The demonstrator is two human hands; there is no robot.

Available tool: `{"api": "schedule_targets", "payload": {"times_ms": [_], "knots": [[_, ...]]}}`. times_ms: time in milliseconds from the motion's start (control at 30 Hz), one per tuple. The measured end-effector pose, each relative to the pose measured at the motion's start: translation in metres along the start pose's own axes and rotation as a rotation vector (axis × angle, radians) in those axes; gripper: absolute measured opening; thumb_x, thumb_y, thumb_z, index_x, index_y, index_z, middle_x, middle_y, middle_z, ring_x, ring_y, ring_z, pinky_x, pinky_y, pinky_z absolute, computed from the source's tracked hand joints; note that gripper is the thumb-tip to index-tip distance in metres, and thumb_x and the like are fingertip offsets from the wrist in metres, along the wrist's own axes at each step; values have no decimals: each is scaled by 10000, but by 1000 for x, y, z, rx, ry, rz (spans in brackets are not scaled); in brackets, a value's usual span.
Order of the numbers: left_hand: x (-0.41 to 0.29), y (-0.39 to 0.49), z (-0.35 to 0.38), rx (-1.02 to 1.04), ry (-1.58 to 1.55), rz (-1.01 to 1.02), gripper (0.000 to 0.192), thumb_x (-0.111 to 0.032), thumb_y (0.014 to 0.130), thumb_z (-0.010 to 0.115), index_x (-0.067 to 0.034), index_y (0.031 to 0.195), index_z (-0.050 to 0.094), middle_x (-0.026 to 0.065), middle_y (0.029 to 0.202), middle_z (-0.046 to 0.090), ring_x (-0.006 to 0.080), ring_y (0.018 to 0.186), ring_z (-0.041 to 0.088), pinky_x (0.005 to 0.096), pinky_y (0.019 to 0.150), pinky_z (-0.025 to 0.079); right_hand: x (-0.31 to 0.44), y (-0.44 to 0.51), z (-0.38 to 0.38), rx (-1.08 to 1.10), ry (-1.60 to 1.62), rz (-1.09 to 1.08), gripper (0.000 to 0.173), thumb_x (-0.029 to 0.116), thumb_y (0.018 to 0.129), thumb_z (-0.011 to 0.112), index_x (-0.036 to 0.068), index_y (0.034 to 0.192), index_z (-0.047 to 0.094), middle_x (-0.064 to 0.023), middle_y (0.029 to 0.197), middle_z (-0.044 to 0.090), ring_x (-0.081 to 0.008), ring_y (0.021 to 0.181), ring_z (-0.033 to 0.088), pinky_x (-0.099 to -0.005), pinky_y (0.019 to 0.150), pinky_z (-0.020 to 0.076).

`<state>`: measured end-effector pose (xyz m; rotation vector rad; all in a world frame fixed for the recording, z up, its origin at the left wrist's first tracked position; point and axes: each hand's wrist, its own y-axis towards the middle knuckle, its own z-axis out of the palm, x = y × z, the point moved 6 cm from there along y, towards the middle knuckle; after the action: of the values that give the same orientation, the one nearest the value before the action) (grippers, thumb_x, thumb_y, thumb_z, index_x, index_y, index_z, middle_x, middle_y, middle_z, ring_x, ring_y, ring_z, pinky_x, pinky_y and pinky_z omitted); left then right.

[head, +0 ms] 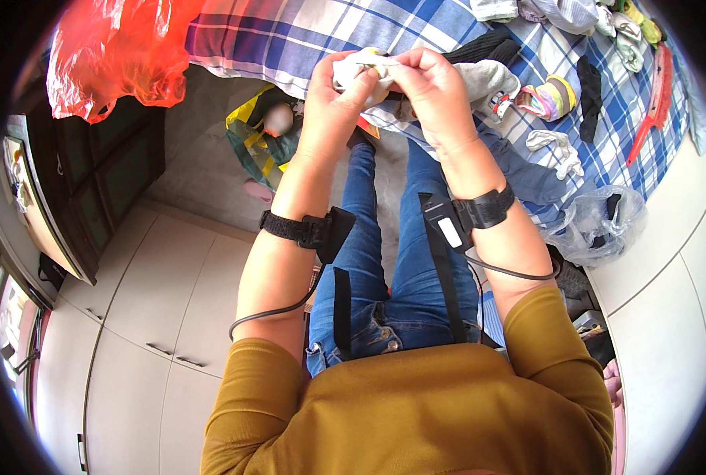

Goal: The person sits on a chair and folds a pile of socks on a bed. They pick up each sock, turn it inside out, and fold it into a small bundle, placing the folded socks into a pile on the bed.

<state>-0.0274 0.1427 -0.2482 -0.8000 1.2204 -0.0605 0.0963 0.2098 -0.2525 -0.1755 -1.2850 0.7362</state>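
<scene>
A small white cloth item [353, 70], possibly a sock, is bunched between both hands over the edge of a bed. My left hand [342, 89] pinches it with the thumb in front. My right hand [430, 83] grips its right side between thumb and fingers. Just behind my right hand lie a black ribbed sock [492, 47] and a grey sock [483, 80]. Farther right on the plaid bedding are a striped multicolour sock [549, 100], a black sock [589, 98] and a crumpled white sock [558, 148].
A red plastic bag [121, 53] hangs at the upper left. A red-handled bed brush [656, 101] lies on the plaid sheet [258, 35]. At the right edge sits a clear plastic bag [602, 225] with dark items. A green and yellow bag [258, 142] stands on the floor.
</scene>
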Motion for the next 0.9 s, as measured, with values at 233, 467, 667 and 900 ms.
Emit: {"api": "schedule_targets", "payload": {"times_ms": [233,467,667,900], "knots": [[9,-4,-6,-105,-319,-62,323,-183,869,568,-38,1148,496,86,1049,593,185,916,617,327,737,540,-20,-7,14,169,727,324,119,94,867,547,43,973,558,-83,928,613,-191,867,602,-320,838,488],[-4,-9,-13,-95,-416,-75,256,-190,891,494,-32,1091,521,82,1005,610,196,885,632,376,729,550,-5,-10,22,251,742,436,92,91,830,551,82,920,563,-31,893,599,-132,837,595,-284,789,485],[-19,-13,-13,-38,-405,-69,291,-219,912,439,-28,1118,515,105,1057,611,223,943,623,411,783,539,7,1,27,296,651,391,90,97,835,583,63,918,587,-21,882,609,-118,853,602,-255,782,488],[-22,-16,-3,21,-635,-84,303,-181,919,427,34,1092,550,104,1026,617,177,912,621,298,746,530,30,9,14,276,460,178,91,77,834,620,64,915,582,-24,859,628,-109,831,615,-235,760,496]]}}
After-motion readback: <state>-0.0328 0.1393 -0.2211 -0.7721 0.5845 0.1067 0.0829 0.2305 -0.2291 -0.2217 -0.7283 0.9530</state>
